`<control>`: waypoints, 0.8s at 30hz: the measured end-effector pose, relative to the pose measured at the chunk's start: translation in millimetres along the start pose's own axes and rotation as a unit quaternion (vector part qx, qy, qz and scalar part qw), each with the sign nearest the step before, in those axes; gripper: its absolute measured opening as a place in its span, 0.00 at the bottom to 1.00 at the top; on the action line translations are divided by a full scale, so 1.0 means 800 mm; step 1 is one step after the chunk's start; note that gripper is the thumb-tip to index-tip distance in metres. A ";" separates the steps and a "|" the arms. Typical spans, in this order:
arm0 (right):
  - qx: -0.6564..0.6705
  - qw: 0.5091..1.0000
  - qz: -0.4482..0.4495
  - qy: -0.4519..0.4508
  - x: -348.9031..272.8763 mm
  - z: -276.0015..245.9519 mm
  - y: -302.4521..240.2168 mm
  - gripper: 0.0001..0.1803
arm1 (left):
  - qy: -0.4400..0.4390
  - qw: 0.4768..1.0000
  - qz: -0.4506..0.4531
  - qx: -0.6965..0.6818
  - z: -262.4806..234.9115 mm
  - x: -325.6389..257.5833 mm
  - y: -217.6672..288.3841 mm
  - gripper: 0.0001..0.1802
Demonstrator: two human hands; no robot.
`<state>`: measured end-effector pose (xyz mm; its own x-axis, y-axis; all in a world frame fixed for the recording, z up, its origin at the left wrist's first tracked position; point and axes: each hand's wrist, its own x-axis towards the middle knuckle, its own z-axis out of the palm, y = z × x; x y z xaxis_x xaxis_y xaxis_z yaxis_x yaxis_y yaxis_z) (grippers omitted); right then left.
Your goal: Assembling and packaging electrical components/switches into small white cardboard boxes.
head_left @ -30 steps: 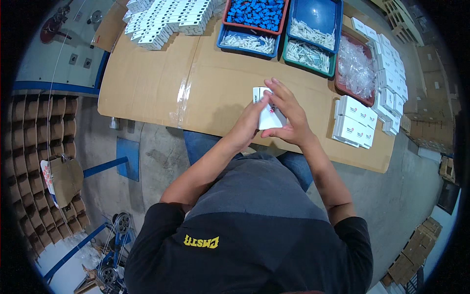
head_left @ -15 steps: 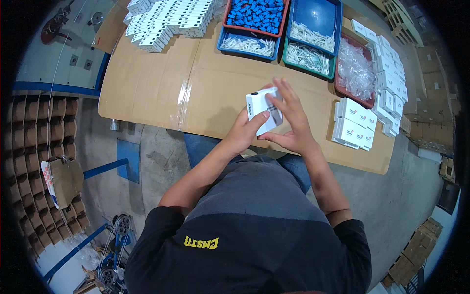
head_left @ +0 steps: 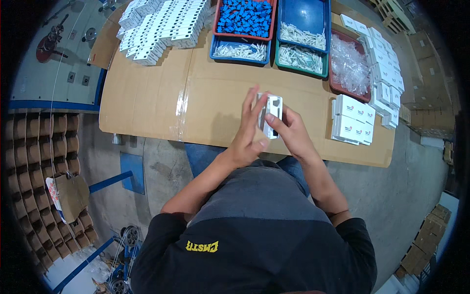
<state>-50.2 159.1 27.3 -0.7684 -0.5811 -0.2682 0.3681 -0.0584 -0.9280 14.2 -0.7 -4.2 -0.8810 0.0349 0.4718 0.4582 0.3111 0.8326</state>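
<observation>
In front of my body, above the cardboard, a small white box (head_left: 275,106) stands on edge with a face with grey and dark markings turned up. My right hand (head_left: 294,133) grips it from the right, its thumb across the upper face and the other fingers behind. Stretched-out fingers of my left hand (head_left: 247,132) lie along the box's left side, slightly blurred, with the thumb held apart lower down. Part of that side is covered by those fingers.
Cardboard (head_left: 147,98) covers the table. At the back stand a red tray of blue pieces (head_left: 245,18), trays of white plugs (head_left: 240,52), and a red tray of clear plastic bags (head_left: 348,66). White boxes are stacked at the far left (head_left: 166,29) and right (head_left: 353,120).
The white box has been turned to show a different face. My right hand now grips it, while the left hand has loosened from its grip and stretched its fingers along the side.
</observation>
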 end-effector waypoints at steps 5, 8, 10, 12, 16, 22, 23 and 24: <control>-0.268 0.941 -0.207 -0.006 0.007 -0.008 -0.008 0.48 | 0.100 0.793 -0.392 -0.455 -0.012 0.011 0.031 0.49; -0.273 0.946 -0.170 -0.046 0.004 -0.003 -0.013 0.56 | 0.032 0.661 -0.444 -0.604 -0.006 0.015 0.034 0.45; -0.287 0.932 -0.215 -0.056 0.005 -0.003 -0.008 0.50 | 0.077 0.704 -0.462 -0.534 0.001 0.018 0.039 0.41; -0.310 0.913 -0.256 -0.065 0.013 -0.013 0.007 0.46 | 0.095 0.710 -0.458 -0.526 0.005 0.019 0.040 0.40; -0.372 0.867 -0.318 -0.094 0.023 -0.034 0.007 0.36 | 0.092 0.710 -0.432 -0.549 0.008 0.013 0.028 0.38; -0.173 0.970 -0.155 -0.076 0.040 -0.035 -0.009 0.28 | 0.126 0.630 -0.432 -0.633 0.014 0.015 0.021 0.40; -0.177 0.974 -0.117 -0.084 0.045 -0.040 -0.016 0.27 | 0.098 0.624 -0.400 -0.664 0.011 0.012 0.014 0.39; -0.176 0.974 -0.116 -0.081 0.051 -0.043 -0.022 0.27 | 0.096 0.624 -0.401 -0.664 0.012 0.011 0.011 0.39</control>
<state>-105.7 164.5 23.6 -0.7063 -0.7076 -0.0218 -0.0306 0.0613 -0.9976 9.3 11.7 4.9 -0.9173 0.2207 -0.3314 -0.3161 -0.9098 0.2690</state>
